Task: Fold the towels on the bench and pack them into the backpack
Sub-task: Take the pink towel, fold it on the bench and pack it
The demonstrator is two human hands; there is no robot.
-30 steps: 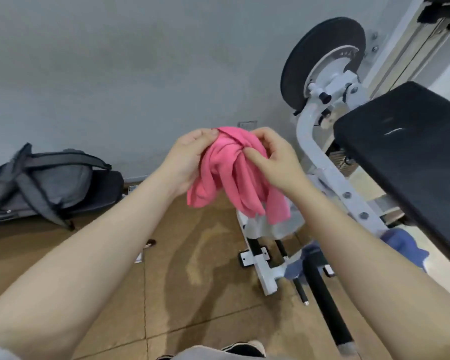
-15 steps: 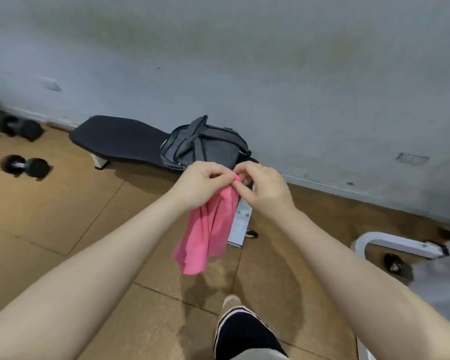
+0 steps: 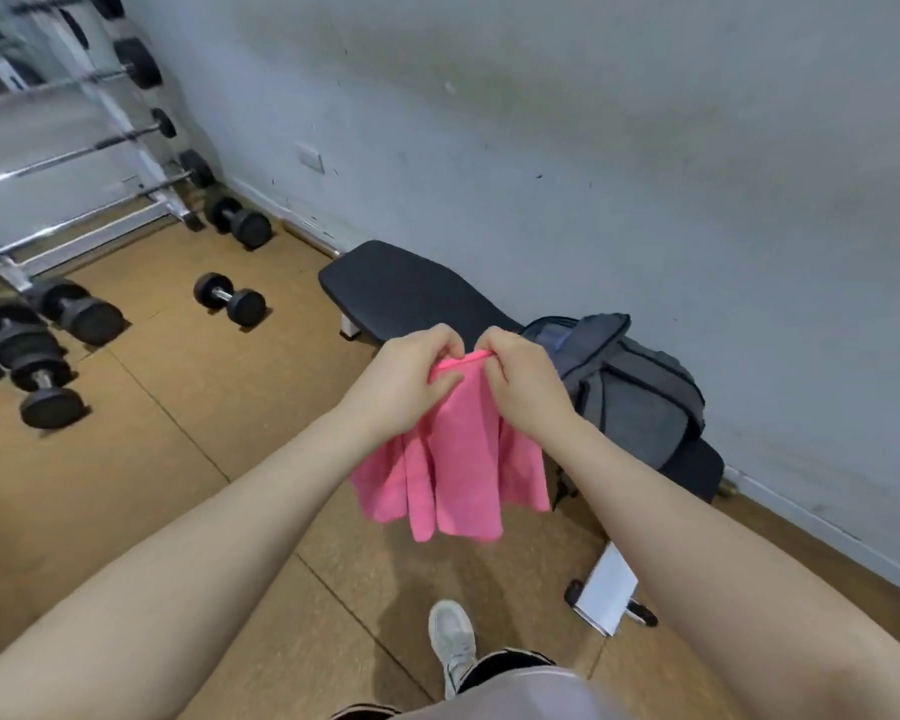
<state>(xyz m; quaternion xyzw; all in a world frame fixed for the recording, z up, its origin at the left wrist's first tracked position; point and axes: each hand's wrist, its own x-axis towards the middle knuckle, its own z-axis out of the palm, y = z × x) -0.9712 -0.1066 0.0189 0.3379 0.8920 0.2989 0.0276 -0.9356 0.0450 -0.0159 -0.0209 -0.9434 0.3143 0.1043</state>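
Observation:
A pink towel [image 3: 461, 470] hangs in loose folds in front of me, held by its top edge. My left hand [image 3: 411, 376] pinches that edge on the left and my right hand [image 3: 520, 381] pinches it on the right, the two hands almost touching. Behind the towel a grey backpack [image 3: 640, 387] lies on the right end of a flat black bench [image 3: 401, 293] by the wall, its top compartment gaping towards the bench. The lower part of the bench is hidden by my hands and the towel.
Several black dumbbells [image 3: 230, 298] lie on the cork floor at the left, in front of a barbell rack [image 3: 74, 163]. The bench's white foot [image 3: 606, 595] with small wheels juts out at the lower right. My shoe [image 3: 453, 641] shows at the bottom.
The view has swung left from the weight machine to the bench with the backpack. The bunched towel now hangs down, spread between both hands, and the bench is closer.

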